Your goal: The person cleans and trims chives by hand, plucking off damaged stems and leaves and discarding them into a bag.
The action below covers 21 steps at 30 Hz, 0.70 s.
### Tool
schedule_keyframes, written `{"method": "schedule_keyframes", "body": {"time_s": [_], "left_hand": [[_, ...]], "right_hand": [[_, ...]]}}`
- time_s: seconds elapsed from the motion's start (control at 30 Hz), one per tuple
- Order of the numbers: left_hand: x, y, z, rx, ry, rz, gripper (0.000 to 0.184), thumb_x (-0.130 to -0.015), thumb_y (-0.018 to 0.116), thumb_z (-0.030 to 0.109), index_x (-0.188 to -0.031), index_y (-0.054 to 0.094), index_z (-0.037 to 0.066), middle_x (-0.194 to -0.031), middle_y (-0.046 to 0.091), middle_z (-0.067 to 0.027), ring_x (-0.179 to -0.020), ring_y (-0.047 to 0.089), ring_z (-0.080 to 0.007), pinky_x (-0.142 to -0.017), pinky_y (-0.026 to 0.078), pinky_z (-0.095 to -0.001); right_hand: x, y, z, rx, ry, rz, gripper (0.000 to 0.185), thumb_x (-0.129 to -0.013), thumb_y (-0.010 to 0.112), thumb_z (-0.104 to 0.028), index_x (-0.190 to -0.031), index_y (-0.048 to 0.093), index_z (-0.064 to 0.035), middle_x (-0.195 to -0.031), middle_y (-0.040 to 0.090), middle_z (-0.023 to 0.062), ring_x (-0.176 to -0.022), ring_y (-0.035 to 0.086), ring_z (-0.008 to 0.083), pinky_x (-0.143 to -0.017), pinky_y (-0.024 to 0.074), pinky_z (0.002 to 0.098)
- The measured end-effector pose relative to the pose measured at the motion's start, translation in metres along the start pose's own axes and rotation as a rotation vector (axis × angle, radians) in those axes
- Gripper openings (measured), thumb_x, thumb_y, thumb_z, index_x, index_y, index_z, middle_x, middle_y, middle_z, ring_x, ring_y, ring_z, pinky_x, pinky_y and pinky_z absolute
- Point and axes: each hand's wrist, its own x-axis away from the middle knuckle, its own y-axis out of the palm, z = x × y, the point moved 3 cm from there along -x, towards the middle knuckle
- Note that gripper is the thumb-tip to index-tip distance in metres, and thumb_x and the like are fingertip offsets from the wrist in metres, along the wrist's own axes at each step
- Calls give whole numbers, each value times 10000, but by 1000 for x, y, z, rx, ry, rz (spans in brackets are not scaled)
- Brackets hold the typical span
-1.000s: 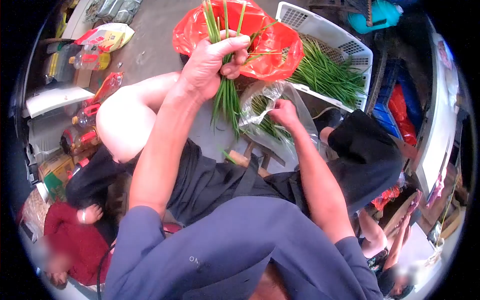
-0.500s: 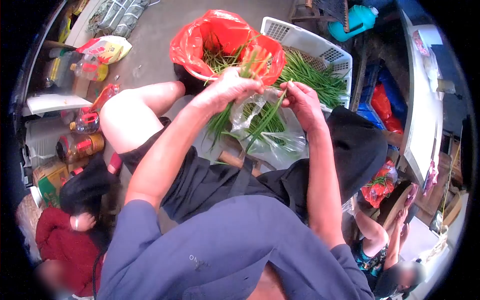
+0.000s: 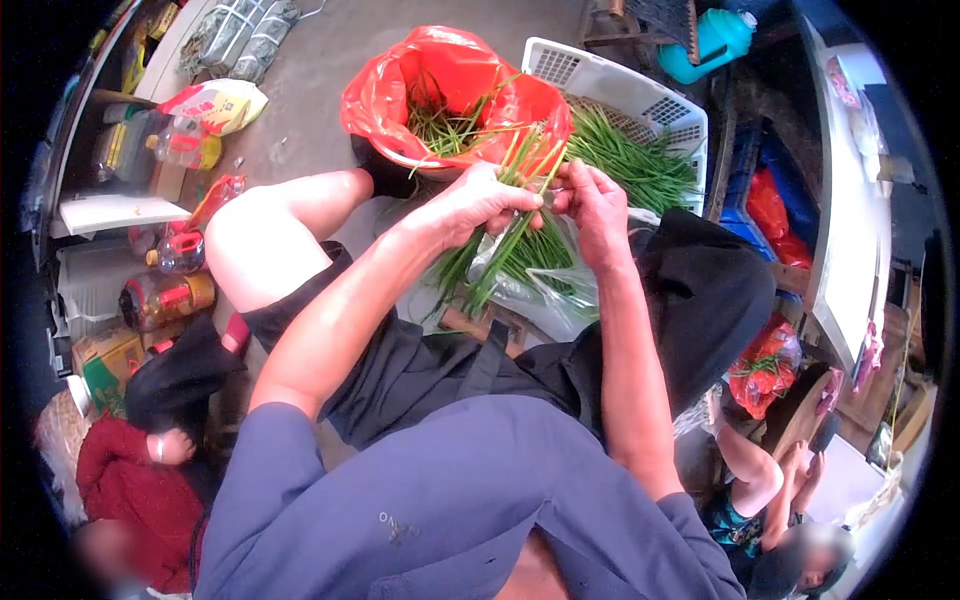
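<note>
My left hand [image 3: 487, 200] is closed around a bunch of long green chives [image 3: 483, 278], their pale ends pointing up toward the bucket. My right hand [image 3: 593, 203] is close beside it, thumb and fingers pinched together at the pale ends of the stalks. Below both hands, more chives [image 3: 535, 255] rest on a clear plastic bag [image 3: 570, 312] over my lap. Just beyond my left hand stands a bucket lined with a red plastic bag [image 3: 375, 100], holding loose green and yellowish scraps. A white perforated basket [image 3: 690, 125] behind my right hand contains many chives [image 3: 625, 160].
Bottles [image 3: 165, 298] and boxes crowd the left side. A teal jug [image 3: 715, 45] stands at the back right. One person in a dark red sleeve [image 3: 125, 470] sits at lower left, another person [image 3: 760, 490] at lower right near a red bag [image 3: 765, 365] with greens.
My right hand has moved slightly left, toward the bunch. The single stalk it pinched apart has joined the bunch in my left hand, which has shifted a little right and down.
</note>
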Motion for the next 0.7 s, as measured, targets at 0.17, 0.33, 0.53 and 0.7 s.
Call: {"method": "schedule_keyframes", "body": {"time_s": [0.17, 0.33, 0.53, 0.7], "left_hand": [[-3, -2, -4, -8, -10, 6, 142, -810, 662, 135, -936, 648, 71, -731, 661, -35, -456, 411, -22, -401, 260, -174], [-1, -2, -2, -22, -24, 11, 125, -802, 664, 134, -910, 646, 74, -717, 657, -35, -446, 411, -22, -394, 258, -176], [1, -3, -1, 35, -55, -5, 116, -797, 665, 130, -886, 646, 59, -695, 653, -45, -434, 406, -26, -389, 262, -180], [9, -7, 5, 85, -94, -49, 128, -813, 667, 131, -888, 645, 30, -721, 670, -74, -429, 410, -32, -392, 269, -182]], "right_hand": [[2, 8, 4, 212, -140, -31, 222, -918, 616, -192, -987, 653, 15, -798, 643, 18, -631, 556, 63, -582, 467, 227], [-1, 5, 9, 424, -226, 0, 190, -919, 591, -165, -948, 639, 17, -762, 639, 38, -591, 557, 76, -555, 468, 245], [-6, 4, 6, 482, -267, 178, 183, -918, 575, -154, -908, 617, 23, -726, 629, 47, -581, 561, 85, -538, 465, 251], [-32, 4, 8, 247, -231, 244, 175, -924, 559, -140, -927, 602, 30, -726, 608, 34, -553, 534, 81, -526, 455, 237]]}}
